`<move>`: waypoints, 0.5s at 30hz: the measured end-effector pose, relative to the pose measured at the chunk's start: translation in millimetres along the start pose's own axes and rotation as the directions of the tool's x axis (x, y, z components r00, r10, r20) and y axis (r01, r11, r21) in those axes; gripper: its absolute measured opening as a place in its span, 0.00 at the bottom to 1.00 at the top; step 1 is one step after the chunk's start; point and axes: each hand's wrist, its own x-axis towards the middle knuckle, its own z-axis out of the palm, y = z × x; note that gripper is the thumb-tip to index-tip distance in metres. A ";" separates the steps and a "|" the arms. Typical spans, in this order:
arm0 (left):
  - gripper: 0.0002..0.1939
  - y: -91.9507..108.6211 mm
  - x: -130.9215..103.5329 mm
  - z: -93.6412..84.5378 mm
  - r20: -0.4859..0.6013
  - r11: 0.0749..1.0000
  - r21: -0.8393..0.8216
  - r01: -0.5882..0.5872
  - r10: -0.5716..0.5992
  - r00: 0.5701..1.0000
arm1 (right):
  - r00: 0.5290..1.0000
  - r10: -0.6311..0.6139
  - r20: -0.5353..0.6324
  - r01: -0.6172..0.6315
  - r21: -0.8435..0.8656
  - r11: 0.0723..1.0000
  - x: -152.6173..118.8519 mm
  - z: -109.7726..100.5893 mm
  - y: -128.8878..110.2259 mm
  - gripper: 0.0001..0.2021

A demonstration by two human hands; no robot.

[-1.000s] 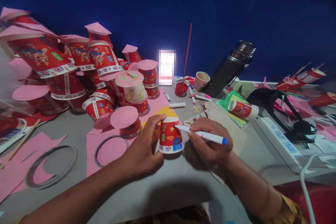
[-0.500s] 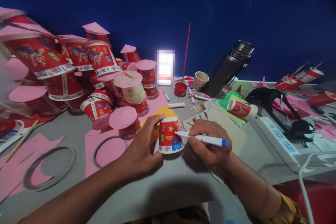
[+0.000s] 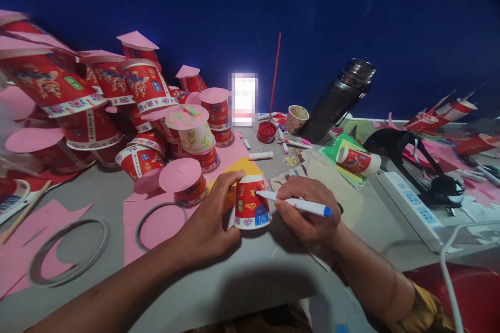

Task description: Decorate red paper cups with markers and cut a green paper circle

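1. The red printed paper cup (image 3: 245, 205) is between the two hands, its narrow end up and wide end down, above or on the worktop (image 3: 175, 294); contact underneath cannot be told.
2. The left hand (image 3: 207, 218) grips the cup from its left side, fingers at the upper edge and thumb by the lower rim. The right hand (image 3: 310, 218) pinches a white marker (image 3: 316, 207) with a blue end, its tip at the cup's wall beside a yellow star. Blue strokes show lower down.
3. The tip could skid on the curved, perhaps slick wall and leave a stray line, if the cup turned in the left hand's light-looking hold.
4. Pressing too hard might dent the thin paper or tip the cup. Fresh ink, if wet, could smear under a finger.
5. A wide leftward swing of the left hand could knock the pink-topped cup (image 3: 187, 187) just beyond it, or the leaning stacked cups (image 3: 91, 127) farther left, since they look unsteady.
6. Both forearms reach forward and inward from the near edge. The left wrist looks fairly straight; the right hand is curled, knuckles up, the marker lying nearly level and pointing left.
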 end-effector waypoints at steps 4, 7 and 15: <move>0.42 0.7 0.2 -0.1 -0.014 1.000 -0.020 -0.002 0.002 1.000 | 0.998 0.034 -0.044 -0.034 0.007 0.999 1.1 -0.3 0.0 0.06; 0.41 -1.1 -0.7 0.7 -0.006 1.000 -0.010 0.006 -0.006 1.000 | 0.997 0.053 -0.057 -0.054 -0.021 0.998 2.2 -0.4 0.0 0.06; 0.40 -5.5 -2.0 2.1 0.003 1.000 0.016 0.009 -0.010 1.000 | 0.996 0.045 -0.081 -0.049 -0.046 0.998 2.7 1.1 1.0 0.07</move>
